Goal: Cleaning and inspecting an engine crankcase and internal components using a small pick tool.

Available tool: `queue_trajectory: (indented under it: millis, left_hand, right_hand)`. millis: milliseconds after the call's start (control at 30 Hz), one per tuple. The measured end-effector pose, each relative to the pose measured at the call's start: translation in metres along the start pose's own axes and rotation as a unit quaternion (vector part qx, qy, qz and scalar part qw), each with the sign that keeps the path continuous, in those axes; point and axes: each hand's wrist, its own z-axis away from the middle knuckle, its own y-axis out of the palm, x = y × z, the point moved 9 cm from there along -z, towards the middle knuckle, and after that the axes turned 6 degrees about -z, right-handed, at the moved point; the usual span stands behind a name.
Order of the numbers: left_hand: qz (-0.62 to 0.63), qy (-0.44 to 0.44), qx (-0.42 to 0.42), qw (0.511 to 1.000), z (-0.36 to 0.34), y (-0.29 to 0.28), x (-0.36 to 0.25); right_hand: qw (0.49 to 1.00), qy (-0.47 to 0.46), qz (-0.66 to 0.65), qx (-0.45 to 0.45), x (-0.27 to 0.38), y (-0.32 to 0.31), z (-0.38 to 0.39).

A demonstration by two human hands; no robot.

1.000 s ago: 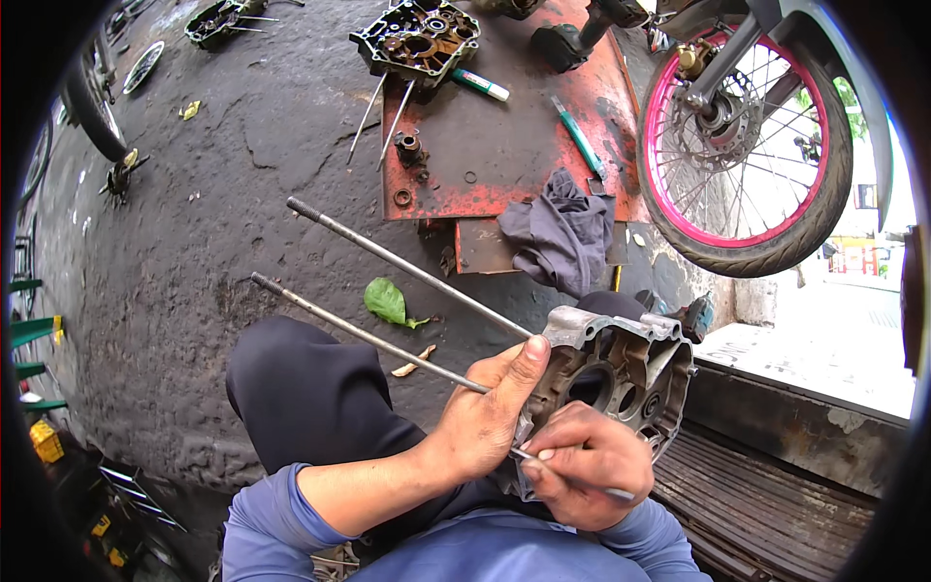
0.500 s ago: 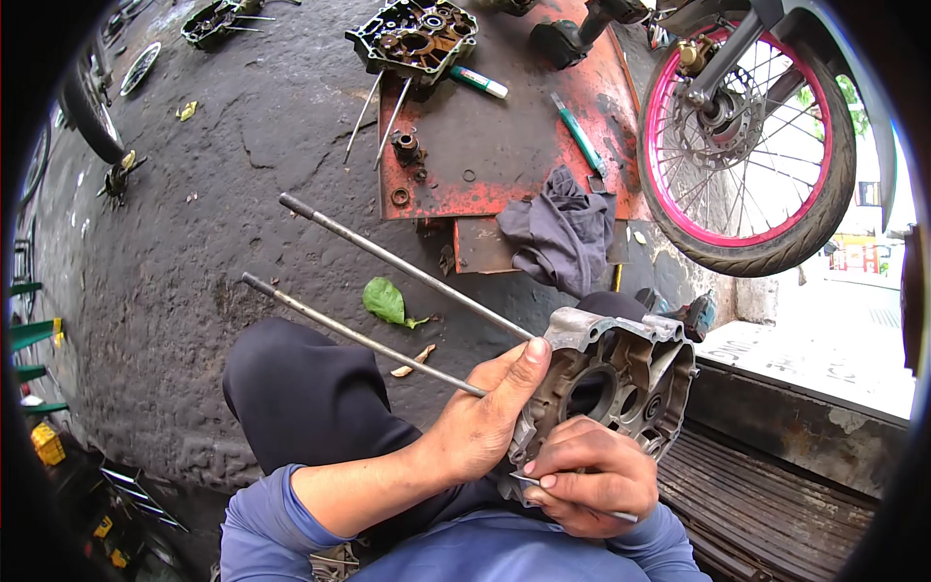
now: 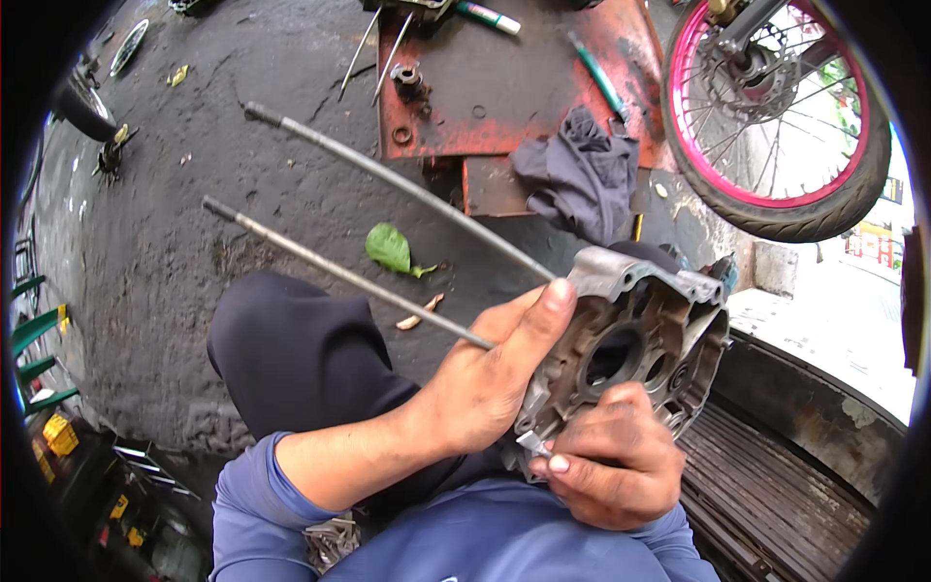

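A grey metal engine crankcase half is held tilted over my lap. Two long threaded-end studs, an upper stud and a lower stud, stick out from it toward the upper left. My left hand is closed round the case's left side, thumb on the upper edge beside the studs. My right hand pinches a thin flat metal blade, its tip against the case's lower left rim. The fingers cover most of the blade.
Ahead, a red metal platform bears a grey cloth, a green-handled cutter, a tube and small metal parts. A pink-rimmed wheel stands at the right. A green leaf lies on the floor. Slatted boards are beside me.
The view has tipped lower, so the platform and wheel sit higher in the picture. The crankcase appears nearer and farther right, still gripped. The right hand's blade stays at the case's lower left rim.
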Motion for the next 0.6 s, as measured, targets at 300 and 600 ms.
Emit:
queue_trajectory:
  millis: [300, 600]
  left_hand:
    - [0.05, -0.005, 0.002, 0.999, 0.001, 0.006, 0.003]
    - [0.061, -0.017, -0.018, 0.998, 0.004, 0.009, 0.01]
  right_hand:
    - [0.996, 0.056, -0.061, 0.013, -0.001, -0.001, 0.003]
    - [0.998, 0.016, -0.058, -0.023, 0.004, -0.001, -0.004]
